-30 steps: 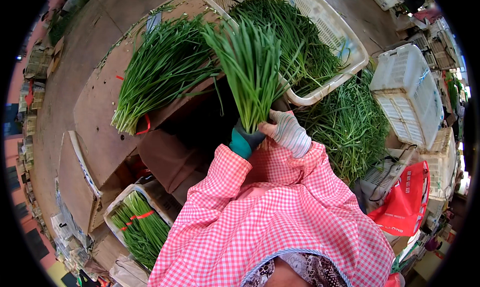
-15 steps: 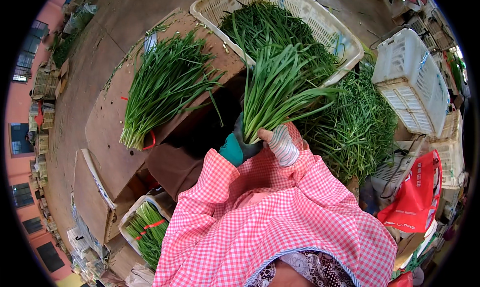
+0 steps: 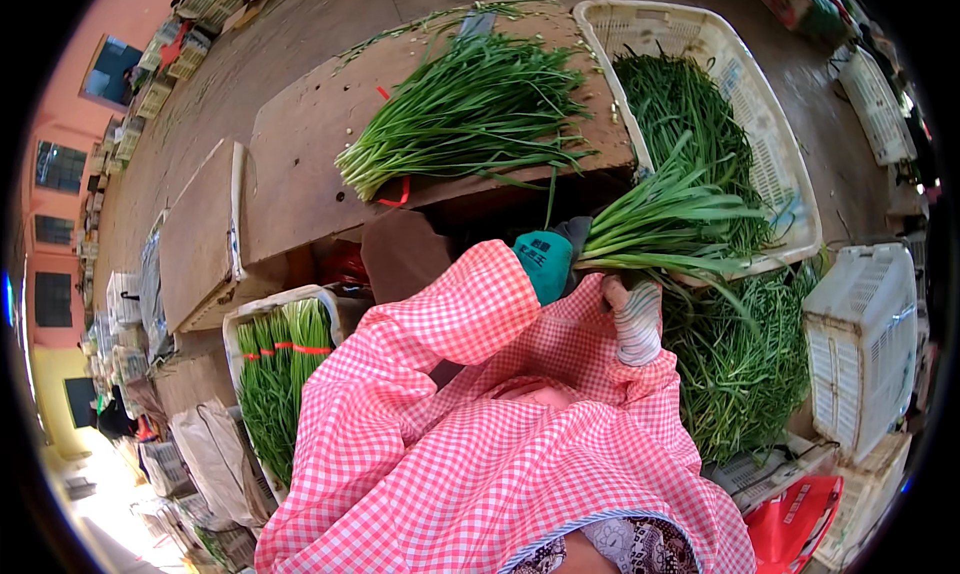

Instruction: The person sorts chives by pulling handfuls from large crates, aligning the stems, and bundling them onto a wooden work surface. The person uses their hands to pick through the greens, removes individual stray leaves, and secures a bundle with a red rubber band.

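Note:
My left hand (image 3: 555,259), in a teal and dark glove, is closed round the pale lower ends of a bunch of garlic chives (image 3: 680,214). The leaves fan out to the right, over the rim of a white crate. Just below the stems is my right hand (image 3: 630,314), in a white striped glove with bare fingertips. Its fingers are curled, and what they may pinch is hidden. A larger pile of chives (image 3: 470,114) lies on a brown board-topped table (image 3: 300,164), with a red tie (image 3: 396,194) beneath its cut ends.
The white plastic crate (image 3: 795,164) at the far right holds more chives. Loose greens (image 3: 745,364) are heaped below it, near another white crate (image 3: 860,344). At my left, a container holds chive bundles (image 3: 285,364) with red ties. A red bag (image 3: 790,524) lies lower right.
The view has turned, so the table and crates appear shifted. The held bunch now tilts rightward instead of upright, and my right hand has come away from its stems to below them.

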A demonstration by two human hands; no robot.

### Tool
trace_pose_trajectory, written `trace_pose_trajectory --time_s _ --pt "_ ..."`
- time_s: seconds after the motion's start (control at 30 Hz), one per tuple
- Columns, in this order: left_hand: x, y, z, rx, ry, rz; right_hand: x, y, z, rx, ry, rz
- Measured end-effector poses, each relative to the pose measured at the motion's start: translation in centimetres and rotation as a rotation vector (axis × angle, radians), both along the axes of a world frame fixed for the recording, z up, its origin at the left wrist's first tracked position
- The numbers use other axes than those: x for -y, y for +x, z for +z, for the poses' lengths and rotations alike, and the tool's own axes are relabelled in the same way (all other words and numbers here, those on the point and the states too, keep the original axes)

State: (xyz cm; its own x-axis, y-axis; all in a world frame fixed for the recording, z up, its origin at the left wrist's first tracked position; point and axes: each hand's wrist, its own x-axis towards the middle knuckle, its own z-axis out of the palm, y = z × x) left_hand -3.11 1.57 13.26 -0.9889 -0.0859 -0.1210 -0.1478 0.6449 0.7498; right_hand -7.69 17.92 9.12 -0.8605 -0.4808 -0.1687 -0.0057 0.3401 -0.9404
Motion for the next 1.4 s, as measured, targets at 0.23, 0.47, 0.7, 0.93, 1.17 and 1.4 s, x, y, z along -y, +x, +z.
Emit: trace_pose_trajectory --time_s 0.23,0.47,0.7,0.93,1.17,1.4 --pt "10.0 2.9 3.4 -0.409 -0.278 0.113 5.5 1.3 2.7 0.307 -0.160 0.171" --pt "23.8 10.6 0.9 -0.080 -0.823 0.351 16.6 4.8 0.6 -0.140 -0.012 0.677" --pt "28.3 11.8 -2.8 0.038 -0.879 0.361 25.8 3.7 -0.1 -0.285 0.171 0.890" --pt "28.7 12.4 -5.6 0.008 -0.927 0.354 29.9 3.0 -1.7 -0.488 0.290 1.030" --pt "26.7 13.3 -6.8 -0.039 -0.979 0.426 29.7 0.6 -3.1 -0.546 0.179 1.053" --pt "25.4 16.7 -0.7 -0.319 -0.402 0.530 29.8 0.0 -0.6 -0.148 0.285 0.919"
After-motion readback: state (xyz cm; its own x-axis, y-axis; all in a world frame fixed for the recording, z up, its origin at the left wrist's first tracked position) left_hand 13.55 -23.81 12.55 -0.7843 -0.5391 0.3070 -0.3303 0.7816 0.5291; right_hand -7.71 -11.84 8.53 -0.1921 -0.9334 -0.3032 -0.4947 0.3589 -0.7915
